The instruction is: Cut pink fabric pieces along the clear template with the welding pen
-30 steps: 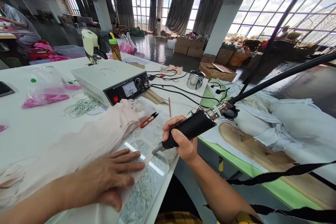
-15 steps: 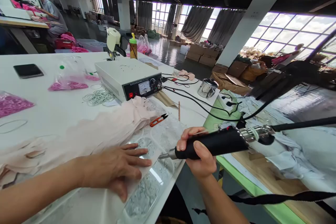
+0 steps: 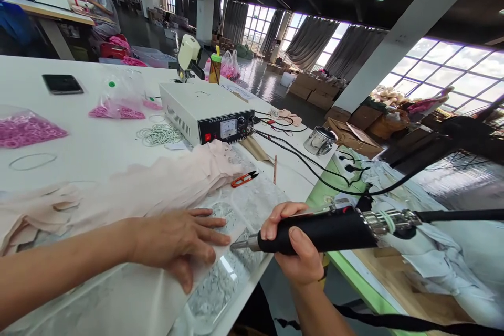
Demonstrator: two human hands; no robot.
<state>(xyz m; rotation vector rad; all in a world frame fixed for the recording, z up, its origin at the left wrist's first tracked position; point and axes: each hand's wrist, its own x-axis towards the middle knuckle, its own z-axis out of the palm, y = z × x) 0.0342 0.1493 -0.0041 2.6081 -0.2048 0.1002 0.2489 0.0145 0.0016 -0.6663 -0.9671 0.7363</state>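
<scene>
My left hand (image 3: 179, 244) lies flat with fingers spread on pale pink fabric (image 3: 153, 294), pressing it over a clear sheet (image 3: 214, 291) near the table's front edge. My right hand (image 3: 293, 247) is wrapped round a black handheld ultrasonic cutter (image 3: 323, 231) with a metal nose. Its tip points left and meets the edge of the fabric, close beside my left fingertips. From the tool's back end a thick black cable runs off to the right. A heap of the same pale fabric (image 3: 169, 176) lies behind my left hand.
A white control box (image 3: 205, 107) with a dial stands behind the fabric. Orange thread snips (image 3: 244, 179), a thin stick (image 3: 274, 169), a metal cup (image 3: 319, 140), pale elastic loops (image 3: 159, 135), pink bags (image 3: 120, 102) and a phone (image 3: 63, 84) lie around. Another person (image 3: 98, 2) sits far left.
The cutter's tip has moved slightly left and down along the fabric edge, towards my left fingers. My left hand stays pressed on the fabric. The whole view has shifted and tilted a little.
</scene>
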